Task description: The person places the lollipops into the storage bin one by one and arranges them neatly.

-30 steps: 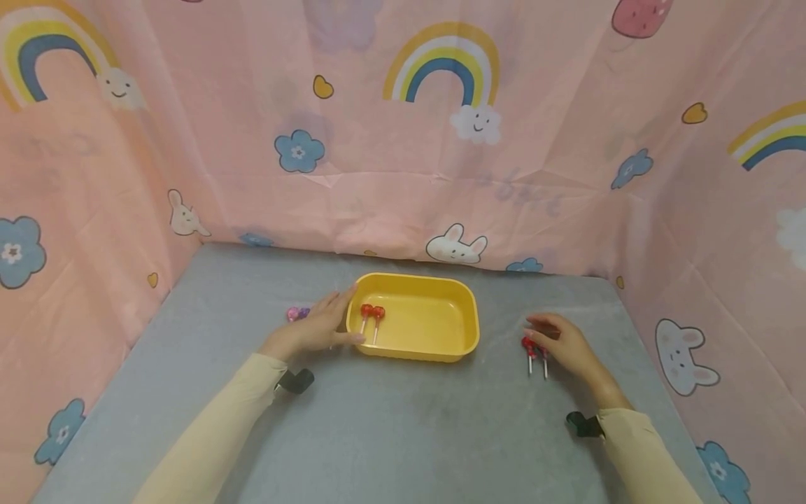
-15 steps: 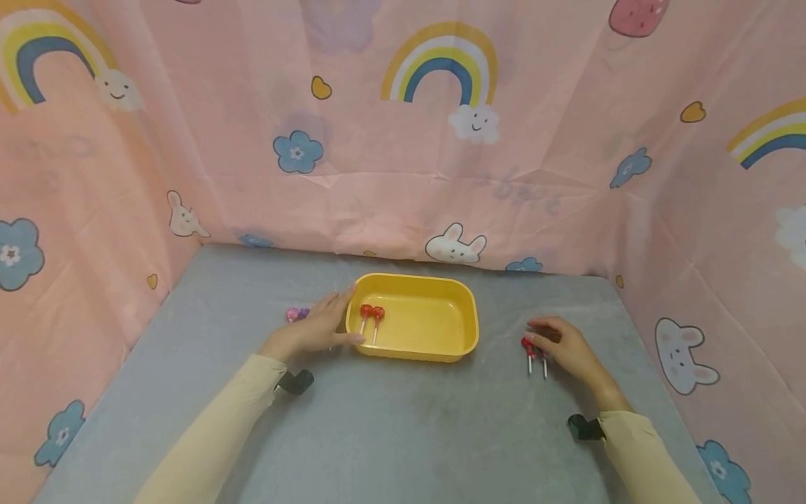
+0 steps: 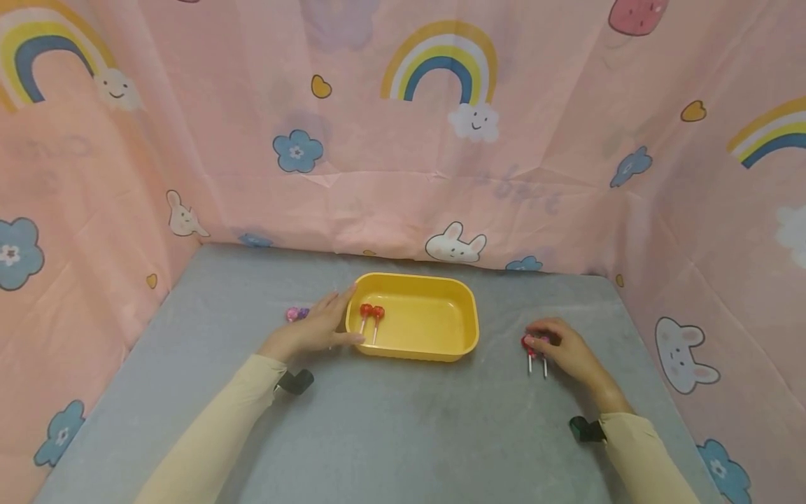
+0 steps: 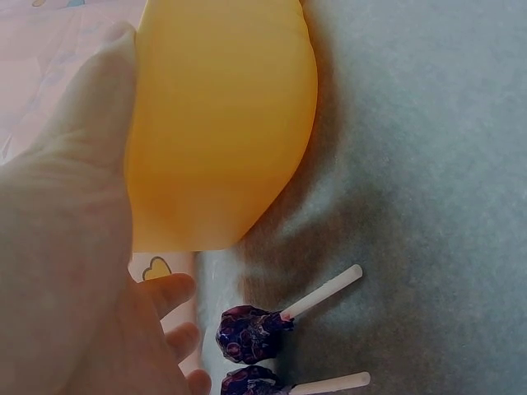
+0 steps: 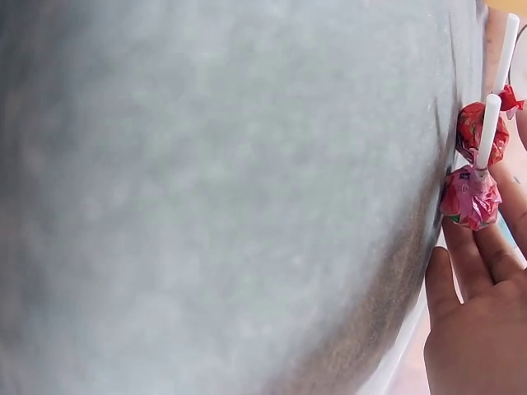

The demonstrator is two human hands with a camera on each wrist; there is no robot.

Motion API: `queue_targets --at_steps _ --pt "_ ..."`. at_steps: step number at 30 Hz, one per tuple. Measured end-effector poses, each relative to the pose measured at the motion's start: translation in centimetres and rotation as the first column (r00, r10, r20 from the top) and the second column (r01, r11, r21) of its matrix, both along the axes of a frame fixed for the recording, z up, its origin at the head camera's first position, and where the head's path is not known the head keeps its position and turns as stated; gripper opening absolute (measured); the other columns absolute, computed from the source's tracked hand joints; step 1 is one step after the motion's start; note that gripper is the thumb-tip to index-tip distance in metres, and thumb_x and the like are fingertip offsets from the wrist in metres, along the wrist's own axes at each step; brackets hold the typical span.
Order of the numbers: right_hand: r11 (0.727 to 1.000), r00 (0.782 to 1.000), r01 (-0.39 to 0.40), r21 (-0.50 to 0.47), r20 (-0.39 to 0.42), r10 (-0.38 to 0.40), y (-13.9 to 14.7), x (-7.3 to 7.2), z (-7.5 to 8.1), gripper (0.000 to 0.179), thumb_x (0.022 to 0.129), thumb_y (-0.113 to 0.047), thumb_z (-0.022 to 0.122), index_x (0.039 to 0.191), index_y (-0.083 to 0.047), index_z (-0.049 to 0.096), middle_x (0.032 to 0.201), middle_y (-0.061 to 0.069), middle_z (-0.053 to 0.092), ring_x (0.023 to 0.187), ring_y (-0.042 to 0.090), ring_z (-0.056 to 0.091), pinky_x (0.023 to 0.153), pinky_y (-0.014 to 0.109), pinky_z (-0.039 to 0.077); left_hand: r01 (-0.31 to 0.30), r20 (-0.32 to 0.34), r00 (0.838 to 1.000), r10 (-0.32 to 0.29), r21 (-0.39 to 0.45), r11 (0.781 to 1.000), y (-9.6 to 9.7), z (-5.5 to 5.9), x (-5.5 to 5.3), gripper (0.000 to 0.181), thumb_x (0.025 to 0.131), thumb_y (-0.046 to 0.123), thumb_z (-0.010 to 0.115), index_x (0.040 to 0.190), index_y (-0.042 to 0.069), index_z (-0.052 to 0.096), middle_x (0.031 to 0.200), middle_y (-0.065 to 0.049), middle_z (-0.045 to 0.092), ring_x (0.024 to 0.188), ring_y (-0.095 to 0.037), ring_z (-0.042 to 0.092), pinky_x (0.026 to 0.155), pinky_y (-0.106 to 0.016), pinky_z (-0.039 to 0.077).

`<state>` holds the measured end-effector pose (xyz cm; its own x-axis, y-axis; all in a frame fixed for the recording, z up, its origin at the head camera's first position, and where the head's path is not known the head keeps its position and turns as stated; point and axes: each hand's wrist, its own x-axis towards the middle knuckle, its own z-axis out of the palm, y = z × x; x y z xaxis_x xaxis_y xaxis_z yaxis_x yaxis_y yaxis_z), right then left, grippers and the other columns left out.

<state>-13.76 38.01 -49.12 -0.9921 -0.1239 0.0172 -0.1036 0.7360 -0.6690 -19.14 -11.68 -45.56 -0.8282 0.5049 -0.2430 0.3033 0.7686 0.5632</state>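
Note:
In the head view my left hand rests at the left end of a yellow tray, its thumb by the front rim. Two red lollipops lie inside. Purple lollipops lie on the table below the left fingers in the left wrist view, with a pink one visible beside that hand. Over at the right, my right hand reaches over a red lollipop and a pink lollipop. Its fingers extend behind their wrapped heads; the thumb is hidden in the right wrist view.
A grey cloth-covered table bears everything. Pink printed curtain closes off the back and both sides. Dark wrist cameras sit below each hand.
The right thumb and fingers have shifted slightly over the lollipop heads, and the pink head now shows more. My left hand and the tray stay in place.

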Motion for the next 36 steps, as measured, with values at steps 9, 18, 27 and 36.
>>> queue_targets --at_steps 9,18,27,36 --pt "1.0 1.0 0.002 -0.009 -0.007 -0.002 0.14 0.0 -0.44 0.038 0.093 -0.032 0.069 0.117 -0.003 0.068 0.133 0.017 0.057 0.124 0.031 0.05 0.092 0.009 0.036 -0.003 0.009 1.0 0.003 0.002 1.0 0.03 0.06 0.08 0.11 0.086 0.06 0.067 0.161 0.021 -0.004 0.169 -0.012 0.007 0.156 -0.038 0.001 0.125 -0.059 0.01" --pt "1.0 1.0 0.002 -0.002 -0.008 -0.002 0.02 0.09 -0.31 0.037 0.092 -0.03 0.071 0.117 -0.002 0.068 0.133 0.017 0.056 0.126 0.034 0.05 0.095 0.016 0.038 0.002 0.004 1.0 -0.002 0.015 1.0 -0.13 -0.01 -0.03 0.111 0.085 0.061 0.067 0.16 0.022 -0.005 0.169 -0.012 0.007 0.156 -0.038 0.0 0.125 -0.06 0.01" --pt "1.0 1.0 0.02 0.021 0.023 -0.021 -0.12 -0.16 -0.67 0.042 0.091 -0.035 0.071 0.115 -0.001 0.067 0.139 0.02 0.05 0.132 0.041 0.044 0.108 0.061 0.035 -0.001 0.007 1.0 0.001 0.006 1.0 -0.12 -0.12 -0.05 0.112 0.085 0.065 0.064 0.16 0.024 -0.008 0.169 -0.013 0.005 0.156 -0.038 -0.001 0.124 -0.061 0.008" --pt "0.999 0.997 0.029 0.012 0.071 -0.03 0.3 -0.3 -0.87 0.045 0.091 -0.041 0.069 0.114 -0.003 0.067 0.146 0.023 0.042 0.137 0.047 0.037 0.11 0.067 0.031 0.003 0.005 1.0 -0.003 0.001 1.0 -0.05 0.13 0.12 0.111 0.085 0.063 0.065 0.16 0.022 -0.005 0.169 -0.012 0.006 0.156 -0.037 0.0 0.125 -0.059 0.01"
